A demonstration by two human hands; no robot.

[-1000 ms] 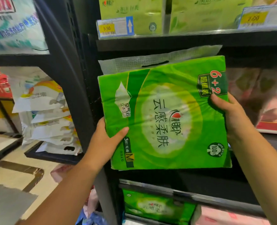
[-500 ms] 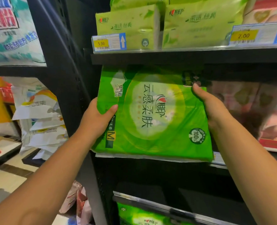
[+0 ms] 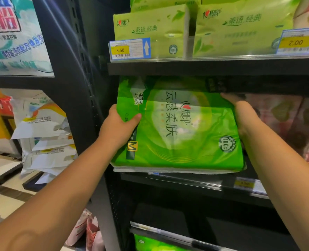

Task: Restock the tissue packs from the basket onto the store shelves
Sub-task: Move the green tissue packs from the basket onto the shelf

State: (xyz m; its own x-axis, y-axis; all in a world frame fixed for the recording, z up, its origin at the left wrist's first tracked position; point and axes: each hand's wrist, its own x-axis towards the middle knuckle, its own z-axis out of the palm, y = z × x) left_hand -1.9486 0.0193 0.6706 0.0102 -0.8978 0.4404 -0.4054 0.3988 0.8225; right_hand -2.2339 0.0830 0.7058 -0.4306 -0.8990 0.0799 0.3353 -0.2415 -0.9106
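A large bright green tissue pack (image 3: 179, 127) leans back into the middle shelf (image 3: 195, 180), its top under the shelf above and its bottom edge at the shelf's front lip. My left hand (image 3: 120, 126) grips its left edge, thumb across the front. My right hand (image 3: 240, 113) holds its right edge, fingers reaching behind the upper corner. The basket is out of view.
Pale green tissue packs (image 3: 150, 29) and price tags (image 3: 130, 48) fill the upper shelf. Pink packs (image 3: 284, 120) stand right of the green one. Another green pack (image 3: 155, 244) lies on the bottom shelf. A black upright (image 3: 72, 87) separates white bags (image 3: 43, 131) at left.
Both hands have raised the green pack and pushed it back into the middle shelf, and its top now sits under the upper shelf. My view has moved closer.
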